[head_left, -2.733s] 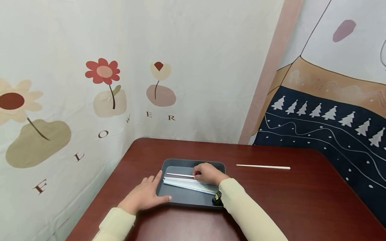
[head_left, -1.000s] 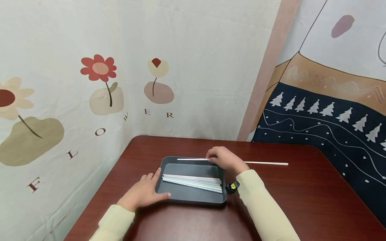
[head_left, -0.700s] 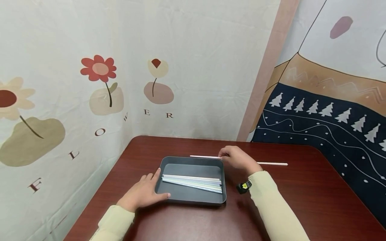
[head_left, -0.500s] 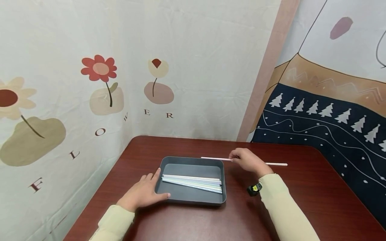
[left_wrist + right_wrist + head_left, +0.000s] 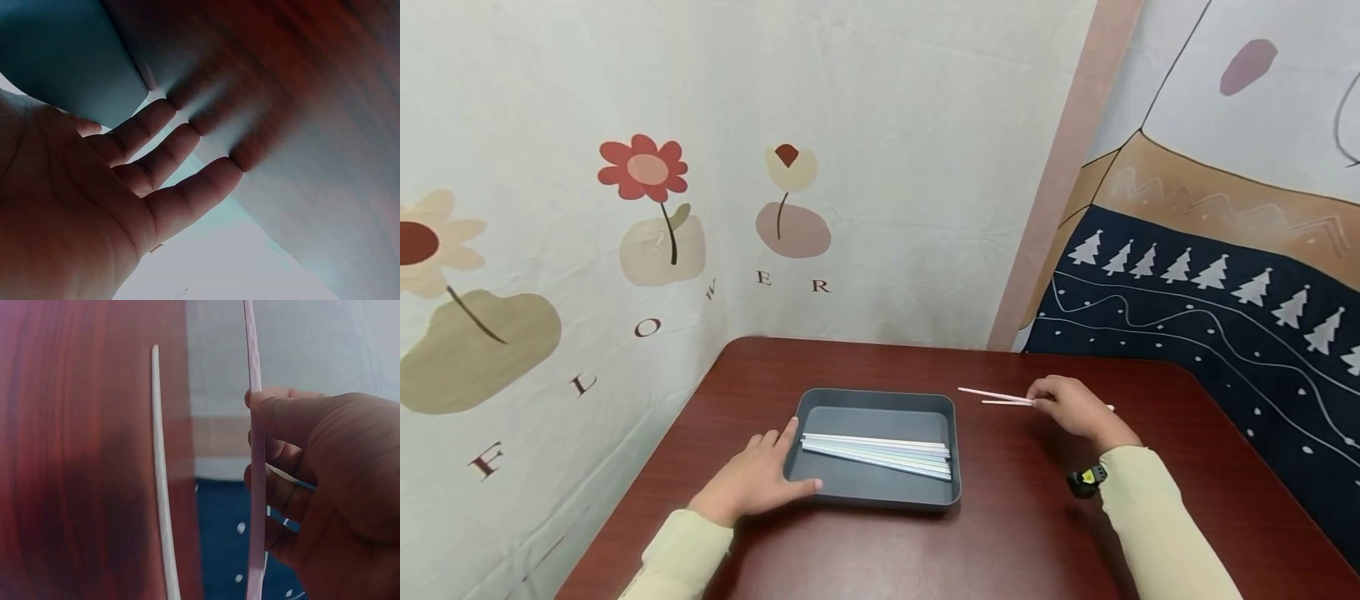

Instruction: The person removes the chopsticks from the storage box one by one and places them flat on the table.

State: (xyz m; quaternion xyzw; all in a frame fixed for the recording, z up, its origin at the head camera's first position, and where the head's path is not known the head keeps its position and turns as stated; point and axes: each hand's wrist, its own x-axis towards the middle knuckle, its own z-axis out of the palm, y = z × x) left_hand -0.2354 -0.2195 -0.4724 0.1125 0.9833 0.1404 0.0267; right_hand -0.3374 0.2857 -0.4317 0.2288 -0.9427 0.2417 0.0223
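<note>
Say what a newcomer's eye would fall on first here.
Probably the dark gray tray on the red-brown table, with pale chopsticks inside. Next, the right hand, right of the tray, pinching a pinkish chopstick near a white chopstick. Behind, left of center, a printed red flower stands out on the pale backdrop.

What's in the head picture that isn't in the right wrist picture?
Only the head view shows the grey tray, the sticks inside it, the left hand and the red wall flower. Only the right wrist view shows the palm side of the right hand. Both show that hand, the pinkish stick it pinches, the white stick and the red-brown table.
</note>
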